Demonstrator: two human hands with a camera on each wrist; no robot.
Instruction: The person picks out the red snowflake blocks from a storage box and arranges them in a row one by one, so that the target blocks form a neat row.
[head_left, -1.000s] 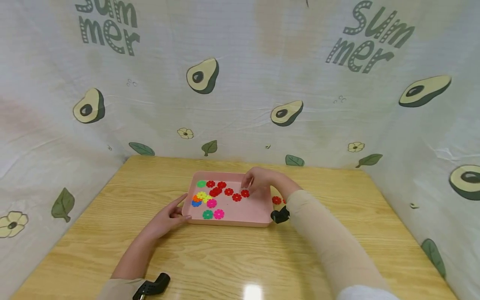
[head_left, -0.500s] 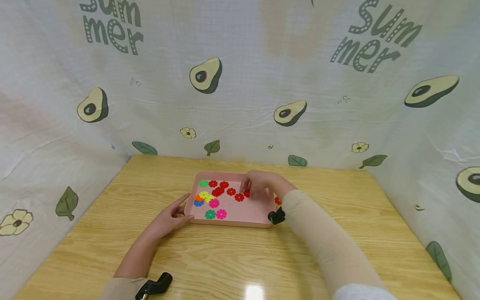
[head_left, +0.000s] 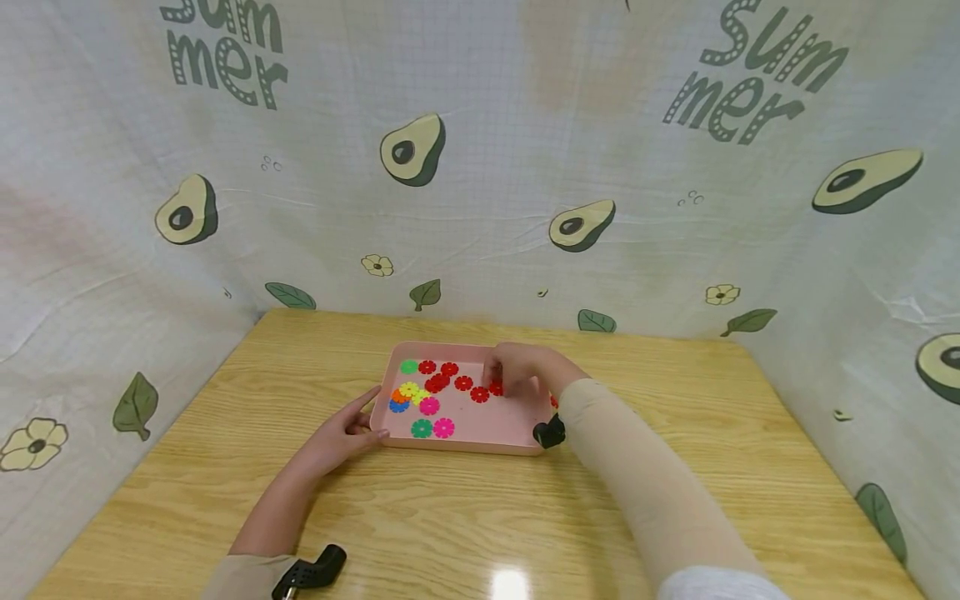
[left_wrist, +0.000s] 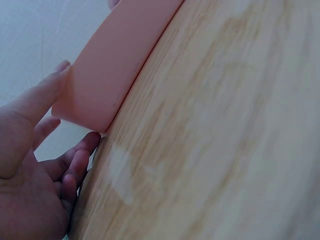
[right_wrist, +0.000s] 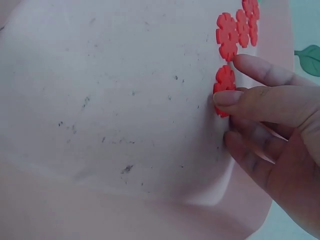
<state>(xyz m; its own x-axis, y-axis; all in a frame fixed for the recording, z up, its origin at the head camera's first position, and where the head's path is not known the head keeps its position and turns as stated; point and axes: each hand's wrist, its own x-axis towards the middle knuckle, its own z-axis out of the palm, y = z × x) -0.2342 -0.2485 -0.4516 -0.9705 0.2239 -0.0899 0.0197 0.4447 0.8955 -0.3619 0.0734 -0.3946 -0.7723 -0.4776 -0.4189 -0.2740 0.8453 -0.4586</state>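
Note:
A pink tray (head_left: 487, 425) lies on the table. At its near left corner my left hand (head_left: 337, 437) holds the walls, thumb on the front side and fingers round the left one; in the left wrist view the thumb presses the tray's outer wall (left_wrist: 107, 65). My right hand (head_left: 517, 364) reaches into the tray's right half. Its thumb and fingers pinch a red notched plastic flower disc (right_wrist: 225, 77), close over the tray floor. Beyond that disc, another red disc (right_wrist: 227, 36) sits in a row with more.
Inside the tray's left part lie several more discs: green (head_left: 422, 428), pink (head_left: 444, 427), blue (head_left: 398, 406) and yellow (head_left: 408, 389). A red disc (head_left: 554, 402) is partly hidden beyond the tray's right wall. A printed cloth (head_left: 480, 183) hangs behind the wooden table (head_left: 420, 508).
The right forearm has shifted slightly left, and the right fingers have come down onto the red disc. My left hand keeps its place on the tray corner. The whole view has shifted a little.

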